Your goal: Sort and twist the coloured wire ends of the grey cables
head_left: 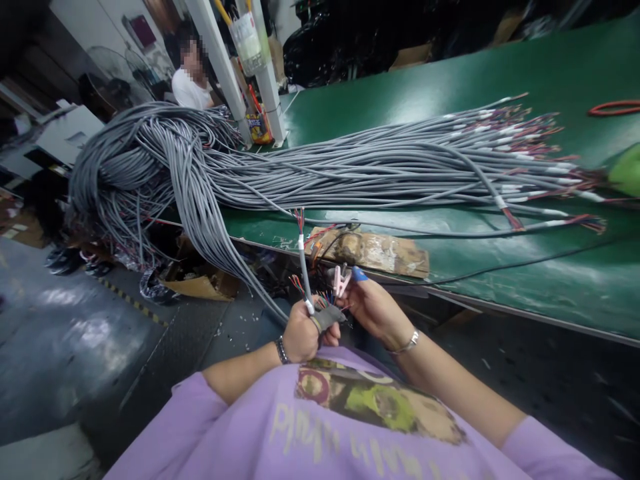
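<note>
Looking down over a purple shirt, two bare hands meet just below centre, at 6 o'clock, near the edge of a green bench (510,267). The left hand (300,337) is closed around the ends of grey cables (306,283), its thumb in a dark grey cover (329,318). One end stands upright out of the fist; thin coloured wires (326,298) fan out beside the thumb. The right hand (377,310), with blue tape (359,274) on one digit, has its fingers bent close together at the wires and a pink clip (341,281); whether they pinch a wire, the clip or neither, I cannot tell. A long heap (325,170) of similar cables runs from 10 o'clock to 2 o'clock, and a worn board (380,253) lies on the bench just past the hands, towards 1 o'clock. For good handling, the left grip would best stay firm near the white collars, leaving the bare strands free, while the right fingertips part them singly without tugging; squeezing too many together could tangle or bend them. The left fingers and the cable tips inside the fist are hidden, the right fingertips are small and partly covered, and the clip's attachment is unclear. The heap's far side is lost in shadow at 9 o'clock, and a seated person (191,90) at 11 o'clock is partly blocked by posts.
</note>
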The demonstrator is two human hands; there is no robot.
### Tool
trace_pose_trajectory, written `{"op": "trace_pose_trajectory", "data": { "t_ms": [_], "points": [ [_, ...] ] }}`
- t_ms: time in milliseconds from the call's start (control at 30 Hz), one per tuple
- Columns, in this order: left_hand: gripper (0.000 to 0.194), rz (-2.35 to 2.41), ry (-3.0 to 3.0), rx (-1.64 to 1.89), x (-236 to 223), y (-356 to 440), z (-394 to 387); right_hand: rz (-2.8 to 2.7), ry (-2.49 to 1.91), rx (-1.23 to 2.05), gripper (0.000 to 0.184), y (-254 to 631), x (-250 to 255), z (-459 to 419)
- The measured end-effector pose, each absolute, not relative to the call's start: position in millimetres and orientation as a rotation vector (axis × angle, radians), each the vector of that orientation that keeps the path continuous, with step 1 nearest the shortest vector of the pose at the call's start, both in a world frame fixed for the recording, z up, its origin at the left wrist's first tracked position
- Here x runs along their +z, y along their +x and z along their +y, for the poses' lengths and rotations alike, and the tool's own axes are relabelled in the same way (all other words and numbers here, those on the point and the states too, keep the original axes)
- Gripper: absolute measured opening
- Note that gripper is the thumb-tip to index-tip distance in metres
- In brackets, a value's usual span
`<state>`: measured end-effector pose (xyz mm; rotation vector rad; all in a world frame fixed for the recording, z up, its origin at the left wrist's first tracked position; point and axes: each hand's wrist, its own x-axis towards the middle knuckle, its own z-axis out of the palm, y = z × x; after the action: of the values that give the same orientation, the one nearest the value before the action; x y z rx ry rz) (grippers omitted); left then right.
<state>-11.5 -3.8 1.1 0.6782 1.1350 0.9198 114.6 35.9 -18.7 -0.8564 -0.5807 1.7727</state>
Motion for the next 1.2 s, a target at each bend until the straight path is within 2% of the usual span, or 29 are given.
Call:
{"op": "trace_pose_trajectory", "data": {
  "t_ms": [133, 300, 533, 767, 867, 1033, 1200],
  "points": [
    [0.051, 1.148, 0.690, 0.910, 4, -7, -3, -0.611, -0.878, 1.628, 0.042, 110, -20, 35],
    [0.051, 1.156, 0.690, 0.916, 2, -6, -2, -0.457, -0.818, 1.867, 0.044, 106, -24, 40],
    [0.051, 1.176, 0.682, 0.907, 1, -6, -3, -0.378, -0.738, 1.886, 0.033, 105, -33, 44],
    [0.054, 1.194, 0.673, 0.900, 1, -10, -5, -0.498, -0.697, 1.965, 0.054, 116, -40, 34],
    [0.054, 1.198, 0.684, 0.912, -3, -14, -8, -0.643, -0.696, 2.004, 0.050, 127, -40, 23],
    [0.055, 1.208, 0.725, 0.926, -8, -17, -9, -0.858, -0.889, 1.856, 0.041, 132, -29, 8],
    [0.053, 1.204, 0.795, 0.886, -10, -18, -10, -0.954, -1.018, 1.712, 0.045, 124, -19, 9]
  ]
}}
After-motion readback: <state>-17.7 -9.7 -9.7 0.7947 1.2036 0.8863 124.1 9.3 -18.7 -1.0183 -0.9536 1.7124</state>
